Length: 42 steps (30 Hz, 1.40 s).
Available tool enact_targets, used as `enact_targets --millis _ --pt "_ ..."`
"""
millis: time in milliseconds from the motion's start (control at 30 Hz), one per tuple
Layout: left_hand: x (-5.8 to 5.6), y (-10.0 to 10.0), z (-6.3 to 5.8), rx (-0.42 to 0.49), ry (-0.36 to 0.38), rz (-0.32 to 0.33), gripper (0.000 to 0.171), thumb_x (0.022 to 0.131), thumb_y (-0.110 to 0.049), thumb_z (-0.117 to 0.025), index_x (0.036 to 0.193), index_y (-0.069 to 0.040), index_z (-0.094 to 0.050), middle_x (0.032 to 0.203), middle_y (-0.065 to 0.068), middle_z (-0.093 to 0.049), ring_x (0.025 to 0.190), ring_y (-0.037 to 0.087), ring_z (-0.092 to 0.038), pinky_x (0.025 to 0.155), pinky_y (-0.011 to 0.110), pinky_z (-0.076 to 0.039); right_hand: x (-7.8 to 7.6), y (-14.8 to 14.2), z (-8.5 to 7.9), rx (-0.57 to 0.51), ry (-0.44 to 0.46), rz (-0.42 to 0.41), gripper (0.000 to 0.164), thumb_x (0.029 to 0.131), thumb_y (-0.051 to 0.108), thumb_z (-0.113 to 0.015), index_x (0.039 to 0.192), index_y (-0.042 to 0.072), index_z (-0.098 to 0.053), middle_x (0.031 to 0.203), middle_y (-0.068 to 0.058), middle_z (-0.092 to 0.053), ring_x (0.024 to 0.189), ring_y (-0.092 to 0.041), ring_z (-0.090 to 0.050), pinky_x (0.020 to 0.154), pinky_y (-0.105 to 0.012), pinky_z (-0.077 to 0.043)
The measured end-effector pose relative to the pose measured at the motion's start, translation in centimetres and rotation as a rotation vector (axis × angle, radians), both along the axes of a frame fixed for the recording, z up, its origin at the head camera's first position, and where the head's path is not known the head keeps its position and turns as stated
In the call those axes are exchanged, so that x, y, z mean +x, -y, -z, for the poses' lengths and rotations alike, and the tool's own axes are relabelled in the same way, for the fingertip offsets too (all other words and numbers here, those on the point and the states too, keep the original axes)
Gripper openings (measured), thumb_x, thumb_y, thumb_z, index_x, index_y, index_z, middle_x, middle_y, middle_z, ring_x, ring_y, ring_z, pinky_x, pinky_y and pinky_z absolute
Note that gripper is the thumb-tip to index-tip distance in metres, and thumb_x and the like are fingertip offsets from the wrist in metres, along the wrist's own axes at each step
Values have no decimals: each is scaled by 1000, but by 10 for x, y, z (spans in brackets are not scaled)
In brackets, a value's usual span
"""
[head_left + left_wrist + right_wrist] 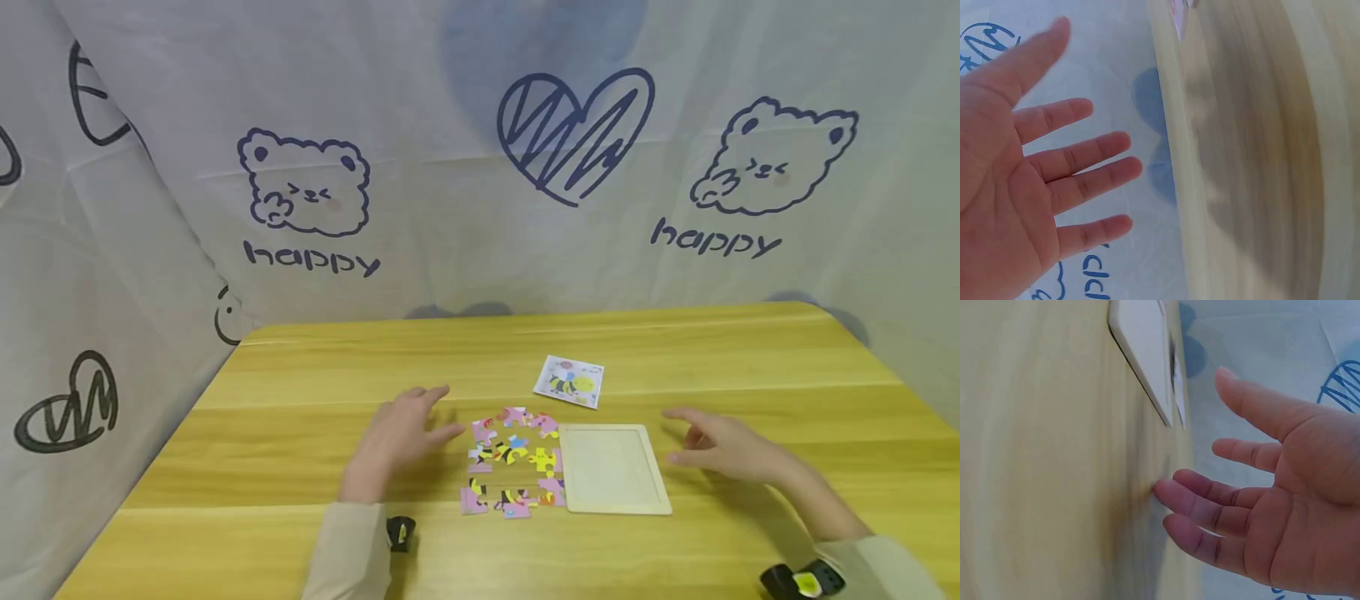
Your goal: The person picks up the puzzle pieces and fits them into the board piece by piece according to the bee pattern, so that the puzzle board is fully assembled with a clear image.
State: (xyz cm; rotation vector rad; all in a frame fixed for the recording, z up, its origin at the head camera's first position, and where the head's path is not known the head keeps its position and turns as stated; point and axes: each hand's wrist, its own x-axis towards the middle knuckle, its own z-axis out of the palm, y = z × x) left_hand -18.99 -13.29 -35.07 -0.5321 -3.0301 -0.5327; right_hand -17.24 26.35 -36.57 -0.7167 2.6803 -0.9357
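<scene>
Several pink and yellow jigsaw pieces [516, 510] lie in a rough, gappy square on the table in the head view. Just left of them is my left hand [402, 433], holding nothing; the left wrist view shows its fingers [1079, 156] spread and straight. To the right of the pieces lies a pale, square puzzle tray [613, 468] with a raised rim and no pieces in it. My right hand [723, 444] hovers beyond the tray's right edge, also holding nothing. In the right wrist view its fingers [1210, 512] are loosely bent, with the tray corner [1147, 356] nearby.
A small square picture card [570, 382] with a bee on it lies behind the tray. The wooden table [300, 367] reaches back to a pale cloth [442, 225] with line drawings. Both wrists wear a dark strap-on device [401, 533].
</scene>
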Motion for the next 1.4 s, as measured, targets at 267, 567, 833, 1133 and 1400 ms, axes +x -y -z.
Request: enact_targets --millis 267,567,833,1133,1400 --pt "-9 -7 5 184 98 68 38 81 -20 -67 113 -1 -59 81 4 -56 73 17 -50 66 32 -43 -3 12 9 -115 163 -2 64 79 22 -68 124 -11 -37 71 -3 -50 48 -6 -41 41 -22 -37" --pt "-24 -16 12 258 216 129 32 80 -13 -68 108 0 -62 81 3 -58 75 15 -52 68 30 -44 -12 22 11 -143 276 -31 65 77 22 -70 125 -8 -37 66 -5 -48 45 -8 -39 40 -20 -34" --pt "-33 -22 17 266 324 84 31 77 -13 -70 104 -1 -62 86 5 -59 78 17 -54 72 32 -45 -14 21 13 -176 321 -4 70 75 16 -72 125 -11 -32 68 -5 -48 49 -11 -41 41 -21 -36" --pt "-39 -30 16 172 350 58 31 70 -18 -77 93 -5 -61 91 5 -59 84 20 -53 77 35 -43 -15 24 12 -164 277 10 71 73 13 -73 125 -12 -32 67 -5 -48 47 -11 -41 41 -21 -37" --pt "-40 -37 16 99 327 28 30 67 -15 -78 89 -9 -59 84 3 -57 77 19 -50 79 37 -41 -14 24 12 -163 294 36 69 72 8 -73 124 -11 -33 66 -5 -47 48 -12 -41 41 -21 -37"
